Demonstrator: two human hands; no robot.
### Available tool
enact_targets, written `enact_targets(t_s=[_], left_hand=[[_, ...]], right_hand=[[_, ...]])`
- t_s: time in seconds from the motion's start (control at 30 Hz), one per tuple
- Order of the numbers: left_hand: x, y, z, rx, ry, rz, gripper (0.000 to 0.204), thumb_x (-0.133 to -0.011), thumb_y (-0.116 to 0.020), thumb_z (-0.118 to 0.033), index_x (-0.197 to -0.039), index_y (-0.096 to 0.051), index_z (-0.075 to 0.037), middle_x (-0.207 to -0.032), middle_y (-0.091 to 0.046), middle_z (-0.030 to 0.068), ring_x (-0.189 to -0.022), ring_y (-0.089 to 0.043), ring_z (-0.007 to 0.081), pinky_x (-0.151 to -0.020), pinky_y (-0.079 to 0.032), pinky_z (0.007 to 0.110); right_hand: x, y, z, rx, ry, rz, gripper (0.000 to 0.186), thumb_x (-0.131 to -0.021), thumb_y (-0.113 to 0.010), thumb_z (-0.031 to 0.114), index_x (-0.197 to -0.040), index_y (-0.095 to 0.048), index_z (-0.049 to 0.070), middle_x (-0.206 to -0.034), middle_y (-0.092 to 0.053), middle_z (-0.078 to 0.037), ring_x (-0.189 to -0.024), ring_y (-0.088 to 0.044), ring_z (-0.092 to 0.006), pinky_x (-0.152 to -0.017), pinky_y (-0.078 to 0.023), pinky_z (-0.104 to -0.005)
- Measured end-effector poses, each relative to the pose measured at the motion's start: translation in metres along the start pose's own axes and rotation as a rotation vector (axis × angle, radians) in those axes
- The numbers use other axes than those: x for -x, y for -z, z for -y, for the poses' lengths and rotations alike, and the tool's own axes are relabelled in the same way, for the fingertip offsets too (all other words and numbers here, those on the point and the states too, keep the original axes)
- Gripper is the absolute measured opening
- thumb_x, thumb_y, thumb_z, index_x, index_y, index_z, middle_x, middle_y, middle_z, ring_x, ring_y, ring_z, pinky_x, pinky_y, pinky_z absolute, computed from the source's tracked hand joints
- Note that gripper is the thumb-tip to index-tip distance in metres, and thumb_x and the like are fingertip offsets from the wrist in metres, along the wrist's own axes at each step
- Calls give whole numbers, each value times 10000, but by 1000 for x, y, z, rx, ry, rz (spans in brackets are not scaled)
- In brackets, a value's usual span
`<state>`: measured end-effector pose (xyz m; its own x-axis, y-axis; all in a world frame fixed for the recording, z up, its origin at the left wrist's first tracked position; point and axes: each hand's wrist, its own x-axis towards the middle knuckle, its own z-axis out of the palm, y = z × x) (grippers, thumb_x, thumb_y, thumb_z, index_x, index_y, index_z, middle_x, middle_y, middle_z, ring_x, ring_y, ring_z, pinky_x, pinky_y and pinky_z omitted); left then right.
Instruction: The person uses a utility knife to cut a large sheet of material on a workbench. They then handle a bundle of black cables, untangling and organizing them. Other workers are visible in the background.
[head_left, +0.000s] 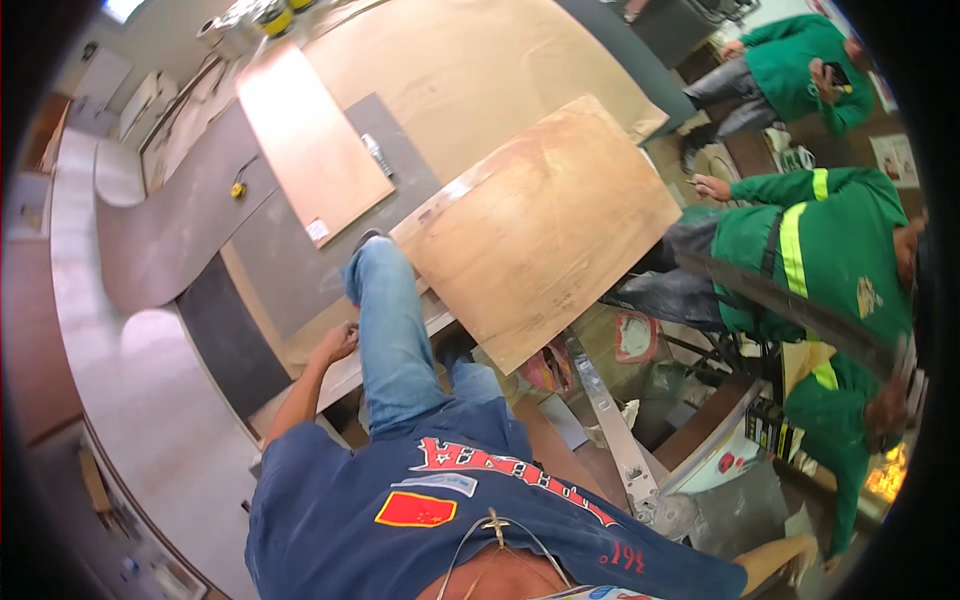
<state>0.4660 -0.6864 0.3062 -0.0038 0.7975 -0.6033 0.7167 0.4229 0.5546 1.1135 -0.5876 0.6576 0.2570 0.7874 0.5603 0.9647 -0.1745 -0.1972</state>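
Navy shirt (340,500) lay nearest. My left fingers (346,341) curled near the worktop's (340,386) front edge, contents unclear; my right fingers (800,560), indeterminable. Inside that edge, the grey sheet (285,275) seemed light, flexible: two-edge hold required.

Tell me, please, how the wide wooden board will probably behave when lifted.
The wide wooden board is probably stiff: its edges run nearly straight. Looking thin, it may be light for its size. Being broad, it could tilt easily.
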Motion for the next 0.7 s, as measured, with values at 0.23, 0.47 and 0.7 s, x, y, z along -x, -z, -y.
enact_targets(t_s=[0.23, 0.47, 0.7], left_hand=[[72, -67, -11, 175, 242, 77, 402, -880, -564, -260, -1183, -650, -11, -1064, -697, 220, -1013, -664, 349, -899, -507, 413], [117, -144, -13, 336, 333, 145, 474, -884, -589, -365, -1195, -636, -11, -1165, -672, 213, -1101, -631, 347, -942, -488, 394], [110, -159, 29, 309, -33, -83, 536, -867, -617, -455, -1179, -629, -19, -1096, -686, 232, -1029, -655, 358, -875, -490, 421]], right_hand=[[-19, -15, 23, -111, 241, 11, 218, -1026, -409, 248, -1150, -466, 78, -1048, -601, -159, -889, -637, -324, -789, -551, -543], [-77, 22, 65, -157, 666, -219, 207, -1035, -384, 240, -1126, -440, 62, -1008, -597, -174, -847, -640, -322, -765, -566, -531], [-123, 101, 131, -65, 1134, -570, 201, -1045, -358, 232, -1101, -413, 46, -968, -592, -189, -806, -643, -320, -742, -581, -518]])
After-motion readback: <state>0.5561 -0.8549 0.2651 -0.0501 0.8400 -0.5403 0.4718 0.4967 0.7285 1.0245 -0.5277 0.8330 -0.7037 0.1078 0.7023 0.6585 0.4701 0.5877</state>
